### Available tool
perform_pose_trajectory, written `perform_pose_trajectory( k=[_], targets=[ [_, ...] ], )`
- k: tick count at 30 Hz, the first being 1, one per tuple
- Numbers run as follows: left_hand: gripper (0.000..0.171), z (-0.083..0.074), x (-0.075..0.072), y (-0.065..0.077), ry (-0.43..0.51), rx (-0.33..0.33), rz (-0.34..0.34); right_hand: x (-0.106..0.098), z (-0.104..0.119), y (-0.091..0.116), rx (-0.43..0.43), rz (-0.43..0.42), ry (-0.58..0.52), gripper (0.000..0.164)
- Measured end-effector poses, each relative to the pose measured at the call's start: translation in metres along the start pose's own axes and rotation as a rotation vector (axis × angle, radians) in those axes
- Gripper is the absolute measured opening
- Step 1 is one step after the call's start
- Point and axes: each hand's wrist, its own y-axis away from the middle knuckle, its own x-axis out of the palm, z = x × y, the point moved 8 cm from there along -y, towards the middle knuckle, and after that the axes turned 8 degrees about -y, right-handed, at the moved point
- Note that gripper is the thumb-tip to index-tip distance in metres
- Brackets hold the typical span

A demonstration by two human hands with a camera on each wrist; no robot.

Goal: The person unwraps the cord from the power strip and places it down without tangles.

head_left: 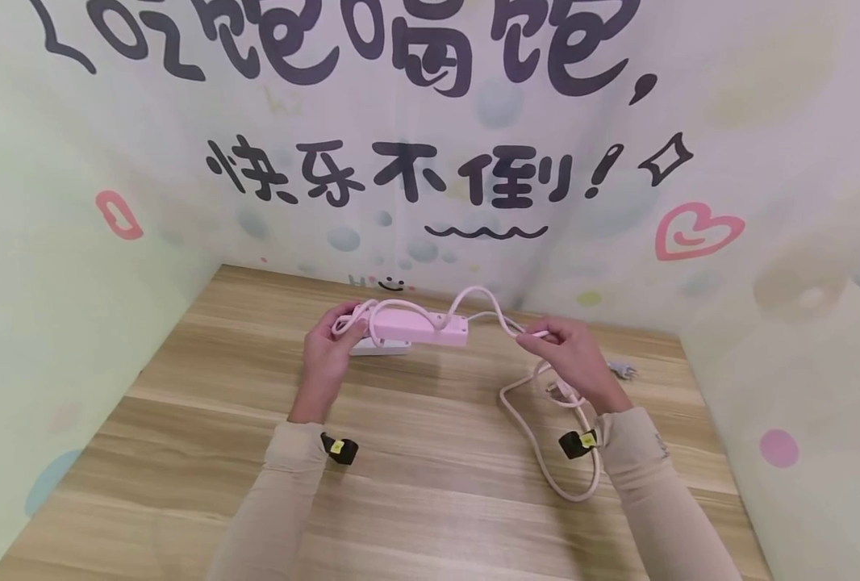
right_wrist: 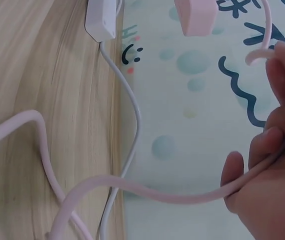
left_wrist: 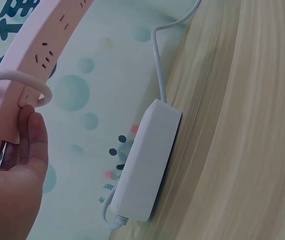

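My left hand (head_left: 326,347) grips the left end of a pink power strip (head_left: 415,325), holding it above the table. Its pink cord (right_wrist: 182,198) loops around the strip near my left fingers, as the left wrist view shows. From there the cord arches over to my right hand (head_left: 571,355), whose curled fingers hold it to the right of the strip. The rest of the cord hangs below that hand into a loose loop on the table, with a pink plug (head_left: 564,390) beside it. Sockets (left_wrist: 44,56) show on one face of the strip.
A white power strip (left_wrist: 147,160) lies on the wooden table (head_left: 415,468) near the back wall, behind my left hand. Its white cord (right_wrist: 136,115) runs right along the wall toward a grey-white plug (head_left: 622,370). Printed cloth walls (head_left: 430,234) enclose the table's back and sides.
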Motion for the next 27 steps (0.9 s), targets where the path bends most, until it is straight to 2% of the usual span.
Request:
perform_pose_trajectory(
  k=[3, 7, 18, 22, 27],
  targets=[
    [0.042, 0.0, 0.0, -0.001, 0.01, -0.01, -0.021, -0.002, 0.0, 0.004, -0.021, 0.029, -0.017, 0.024],
    [0.042, 0.002, -0.004, -0.001, 0.021, -0.01, -0.063, -0.005, -0.002, 0.01, -0.004, 0.074, -0.006, 0.02],
    [0.041, 0.005, -0.009, 0.001, -0.012, -0.027, -0.134, 0.001, -0.009, 0.022, 0.043, 0.272, -0.044, 0.014],
    [0.042, 0.005, -0.01, 0.0, -0.026, -0.026, -0.145, 0.005, -0.01, 0.022, 0.016, 0.314, -0.001, 0.009],
    [0.043, 0.004, -0.01, -0.001, -0.031, -0.025, -0.153, 0.012, -0.018, 0.022, 0.012, 0.341, 0.045, 0.011]
  ],
)
